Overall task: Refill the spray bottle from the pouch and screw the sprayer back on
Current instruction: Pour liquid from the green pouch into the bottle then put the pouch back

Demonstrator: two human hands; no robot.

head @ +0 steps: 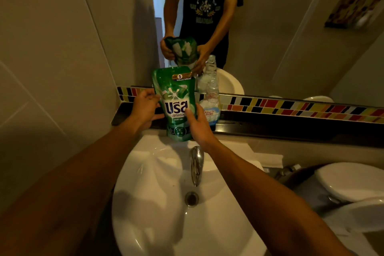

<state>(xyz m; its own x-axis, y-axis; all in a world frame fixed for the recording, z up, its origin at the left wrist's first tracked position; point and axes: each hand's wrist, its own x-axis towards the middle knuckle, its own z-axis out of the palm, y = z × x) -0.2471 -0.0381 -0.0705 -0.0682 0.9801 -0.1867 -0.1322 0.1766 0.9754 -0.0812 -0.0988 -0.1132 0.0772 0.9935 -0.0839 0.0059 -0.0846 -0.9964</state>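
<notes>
A green refill pouch (175, 97) with white lettering stands upright above the back rim of the sink, held between both hands. My left hand (145, 108) grips its left edge. My right hand (197, 124) wraps its lower right side, thumb on the front. Just behind and right of the pouch, a clear spray bottle (211, 100) with a pale blue label stands on the dark ledge, its neck open with no sprayer on it. The sprayer head is not in view.
A white sink (166, 203) with a chrome tap (196, 164) and drain (191, 198) lies below the hands. A mirror (270, 27) behind the ledge reflects the person, pouch and bottle. A toilet lid (349, 181) sits at the right. A tiled wall closes the left.
</notes>
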